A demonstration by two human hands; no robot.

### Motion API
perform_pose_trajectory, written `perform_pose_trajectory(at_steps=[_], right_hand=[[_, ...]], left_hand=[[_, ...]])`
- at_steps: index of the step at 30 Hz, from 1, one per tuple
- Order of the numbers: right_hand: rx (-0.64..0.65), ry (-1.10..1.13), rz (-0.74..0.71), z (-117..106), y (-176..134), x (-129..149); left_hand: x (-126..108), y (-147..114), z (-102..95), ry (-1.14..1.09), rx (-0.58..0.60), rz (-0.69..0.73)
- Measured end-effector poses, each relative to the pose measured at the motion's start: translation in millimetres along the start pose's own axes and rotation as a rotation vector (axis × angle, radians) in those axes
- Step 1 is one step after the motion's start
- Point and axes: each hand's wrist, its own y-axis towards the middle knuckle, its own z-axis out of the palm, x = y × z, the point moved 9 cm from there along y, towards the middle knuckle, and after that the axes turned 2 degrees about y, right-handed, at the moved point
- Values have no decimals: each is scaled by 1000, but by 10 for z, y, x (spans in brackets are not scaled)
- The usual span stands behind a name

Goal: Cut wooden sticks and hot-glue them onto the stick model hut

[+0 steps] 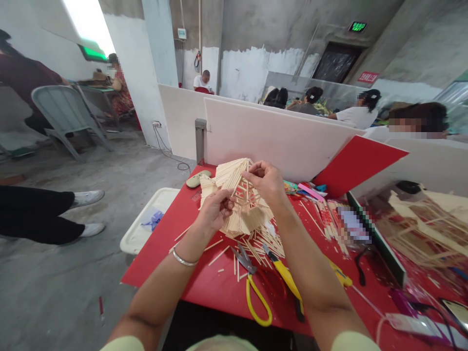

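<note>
A small model house [252,217] built of thin pale wooden sticks stands on the red tabletop, its slatted roof [231,170] rising to a peak. My right hand [268,184] is closed at that peak, thumb and forefinger pinching a thin wooden stick. Lower down on the near left side, my left hand [216,210] has its thumb and forefinger pressed together on a stick at the sloping edge; the fingers partly hide it. Loose sticks [259,247] lie scattered in front of the model. Close by are yellow-handled scissors [259,297] and yellow-handled pliers [287,277].
A white partition [270,139] stands behind the red table [161,261]. To the left is a white tray [127,239] with blue scraps. A yellow tool [340,273] with a cord lies right, near a green-edged divider [380,239]. Several people sit beyond; someone's legs [40,214] show at left.
</note>
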Motion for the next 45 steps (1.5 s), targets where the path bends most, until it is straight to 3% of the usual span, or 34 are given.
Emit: perform_pose_trajectory(at_steps=[14,20,23,25,32,35,38,40,42,45], right_hand=[[27,-17,-18,23,12,-31],[27,-129,-113,-130,-243,174],[-27,-254,-141,-390,-533,189],[-22,-321,-92,-572,-770,38],[170,-729,340,-1185,-1809,-1082],[80,-1052,529,-1654,-2218,-1392],[-89,-1251,699,-2201,-2532,-1585],[-210,-1276,865,-2568,-2718,-1736],[-253,-1253,959,-2807,-2806,-1882],[-286,-1180,923,-2961,-2762,-1986]], left_hand=[[8,12,17,4,9,-2],[-7,2,34,47,32,34],[5,17,41,54,44,35],[18,31,38,51,48,33],[40,52,30,35,45,35],[50,47,36,30,32,22],[67,51,60,21,41,-1],[72,54,74,17,46,-6],[68,47,61,12,28,2],[40,19,35,12,8,29]])
